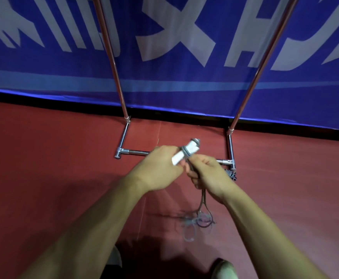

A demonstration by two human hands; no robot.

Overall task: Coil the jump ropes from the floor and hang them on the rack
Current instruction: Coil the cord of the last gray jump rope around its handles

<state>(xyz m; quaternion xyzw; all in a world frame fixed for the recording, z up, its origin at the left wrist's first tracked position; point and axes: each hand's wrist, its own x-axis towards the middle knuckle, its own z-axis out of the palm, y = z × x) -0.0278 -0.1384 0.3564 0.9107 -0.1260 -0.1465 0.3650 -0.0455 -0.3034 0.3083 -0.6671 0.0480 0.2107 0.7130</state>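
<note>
Centrally, the left hand (160, 168) grips white cylindrical handles (184, 153) while the right hand (208, 174) pinches thin grey rope (201, 210) (loops dangling, blurred) before the chrome tubular rack (124, 135).

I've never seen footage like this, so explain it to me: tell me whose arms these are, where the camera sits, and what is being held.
There is no machine here. One camera, worn on a person's head, looks down at their own two bare arms. The left hand grips the white handles of a jump rope, with cord wound round them. The right hand grips the cord, whose blurred loops dangle toward the red floor. Ahead stands a shiny metal rack before a blue banner. The person's shoes show at the bottom edge.
</note>
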